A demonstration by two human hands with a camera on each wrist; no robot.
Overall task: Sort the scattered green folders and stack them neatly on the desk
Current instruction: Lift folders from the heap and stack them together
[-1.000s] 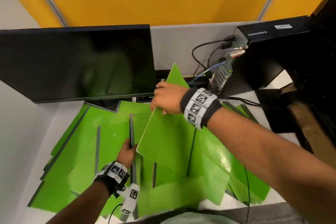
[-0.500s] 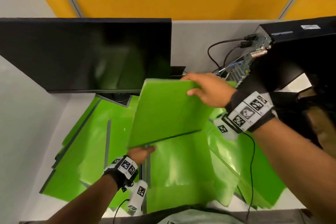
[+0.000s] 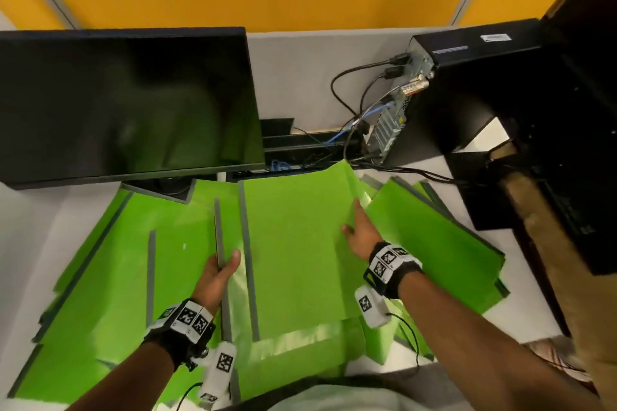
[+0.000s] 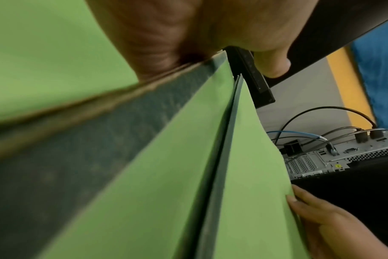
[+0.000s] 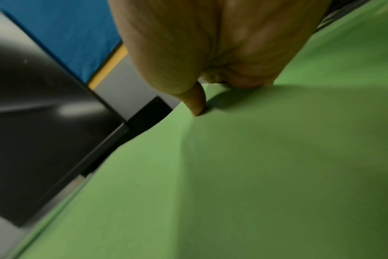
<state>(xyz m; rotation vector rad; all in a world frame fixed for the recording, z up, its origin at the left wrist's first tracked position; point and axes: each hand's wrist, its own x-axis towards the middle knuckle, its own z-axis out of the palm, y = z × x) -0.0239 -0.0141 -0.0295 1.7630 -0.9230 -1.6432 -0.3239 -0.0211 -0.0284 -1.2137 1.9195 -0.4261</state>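
Observation:
Green folders with grey spines lie scattered and overlapping over the desk (image 3: 23, 243). One green folder (image 3: 293, 243) lies on top in the middle, its grey spine on the left. My right hand (image 3: 357, 233) holds this folder's right edge (image 5: 255, 157), thumb (image 5: 197, 105) pressing on top, the fingers hidden behind the edge. My left hand (image 3: 220, 270) grips the grey spine (image 3: 218, 233) of a neighbouring folder just left of it, thumb on top; the spine (image 4: 100, 157) runs out from under the palm.
A black monitor (image 3: 127, 103) stands at the back left, its foot on the folders. A black computer case (image 3: 484, 93) with cables (image 3: 354, 103) stands at the back right. More folders (image 3: 434, 243) fan out to the right. Bare white desk shows left and front right.
The folder that my right hand held up in the air has come down flat onto the pile in the middle. My left hand stays at the grey spine.

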